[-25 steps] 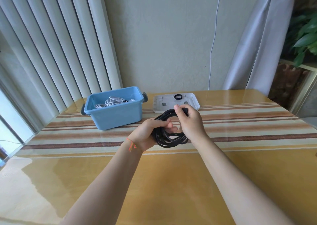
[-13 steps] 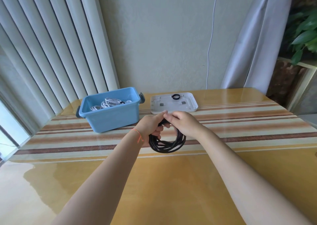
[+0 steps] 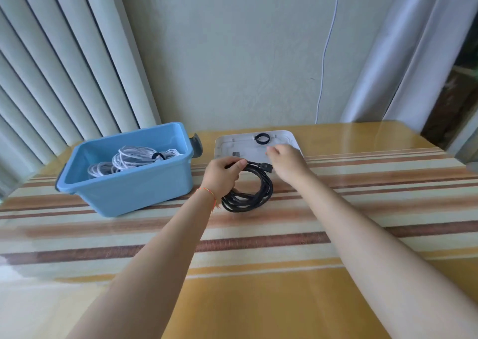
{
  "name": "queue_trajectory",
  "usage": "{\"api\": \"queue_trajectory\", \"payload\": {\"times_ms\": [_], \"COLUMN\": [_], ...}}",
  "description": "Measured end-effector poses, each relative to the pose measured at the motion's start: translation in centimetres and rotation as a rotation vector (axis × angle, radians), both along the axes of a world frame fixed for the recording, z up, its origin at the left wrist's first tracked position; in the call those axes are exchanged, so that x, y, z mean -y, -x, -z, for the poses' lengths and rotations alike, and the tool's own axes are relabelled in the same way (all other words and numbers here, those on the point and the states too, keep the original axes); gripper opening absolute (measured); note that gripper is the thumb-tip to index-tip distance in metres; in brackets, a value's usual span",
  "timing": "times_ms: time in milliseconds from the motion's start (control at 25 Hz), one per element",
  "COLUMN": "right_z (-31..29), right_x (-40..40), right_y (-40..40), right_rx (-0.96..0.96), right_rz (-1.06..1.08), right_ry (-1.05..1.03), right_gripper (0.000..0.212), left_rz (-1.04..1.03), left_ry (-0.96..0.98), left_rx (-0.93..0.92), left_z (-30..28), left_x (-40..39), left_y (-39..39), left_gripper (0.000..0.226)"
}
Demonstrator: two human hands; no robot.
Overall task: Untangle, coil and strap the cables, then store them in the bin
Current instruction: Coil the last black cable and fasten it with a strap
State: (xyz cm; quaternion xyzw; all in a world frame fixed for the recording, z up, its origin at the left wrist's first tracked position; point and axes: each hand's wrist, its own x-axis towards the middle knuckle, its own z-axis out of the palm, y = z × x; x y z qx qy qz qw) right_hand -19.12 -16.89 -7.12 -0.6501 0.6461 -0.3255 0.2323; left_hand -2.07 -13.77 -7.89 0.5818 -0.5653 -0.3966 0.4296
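Black cable [image 3: 248, 191]: coiled, hanging above the table [image 3: 284, 300], its top inside the left hand [image 3: 222, 177].
Left fingers [image 3: 236, 163]: curled round the coil.
Right hand [image 3: 288, 164]: beside the plug, apart; fingers loosely bent, holding nothing.
Bin [image 3: 129, 186]: left, holding white cables [image 3: 134, 157].

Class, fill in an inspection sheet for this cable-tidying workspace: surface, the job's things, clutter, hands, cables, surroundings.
Surface: glossy wooden table with a striped runner.
Job's things: blue bin; white lid lying flat beside it; black strap ring on the lid.
Clutter: nothing seen.
Hands: left hand grips the coiled black cable; right hand is off the coil, over the lid near the strap ring.
Cables: white cable coils in the bin, one strapped; white wall cable hangs behind.
Surroundings: vertical blinds, curtain.
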Motion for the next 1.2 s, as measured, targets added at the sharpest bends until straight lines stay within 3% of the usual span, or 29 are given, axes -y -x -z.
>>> {"api": "queue_trajectory", "payload": {"times_ms": [80, 200, 280, 360, 440, 560, 720, 840, 1000, 1080, 1200], "right_z": [0.6, 2.1, 3.5, 4.4, 4.6, 4.1, 2.4, 0.1, -0.7, 0.1, 1.7], "right_x": [3.7, 8.0, 10.1, 10.7, 10.5, 9.1, 5.0, 0.7, -5.6, -9.0, -12.1], "right_y": [-0.1, -1.1, -1.2, -1.3, -1.4, -1.3, -1.9, -2.0, -1.7, -1.7, -1.8], "right_rx": [-0.125, -0.275, -0.391, -0.415, -0.330, -0.141, -0.191, -0.165, -0.095, 0.028, 0.098], "right_rz": [-0.056, -0.178, -0.132, -0.067, -0.016, 0.011, -0.024, -0.069, -0.143, -0.171, -0.131], "right_ry": [0.079, 0.017, -0.078, -0.063, 0.036, 0.088, 0.124, 0.145, 0.024, -0.028, -0.009], "right_gripper": [0.032, 0.044, 0.044, 0.030, 0.013, 0.028, 0.037, 0.031, 0.023, 0.017, 0.014], "left_rz": [-0.018, -0.029, -0.035, -0.054, -0.073, -0.071, -0.095, -0.041, 0.170, 0.160, 0.037], "left_ry": [-0.037, -0.109, -0.126, -0.082, -0.048, -0.064, -0.147, -0.272, -0.575, -0.533, -0.217], "left_rx": [0.061, 0.154, 0.133, 0.126, 0.147, 0.158, 0.084, -0.102, -0.399, -0.336, -0.159], "left_z": [0.8, 1.2, 1.7, 2.2, 2.4, 1.9, 1.0, 0.2, 0.6, 1.7, 2.8], "left_x": [2.8, 5.0, 5.7, 5.5, 5.2, 5.1, 3.5, 0.0, -6.0, -9.0, -12.0], "left_y": [-0.2, -0.7, -0.8, -0.8, -0.6, -0.3, -0.8, -1.4, -2.3, -2.7, -2.7], "left_gripper": [0.019, 0.014, 0.014, 0.017, 0.020, 0.019, 0.013, 0.016, 0.020, 0.021, 0.017]}}
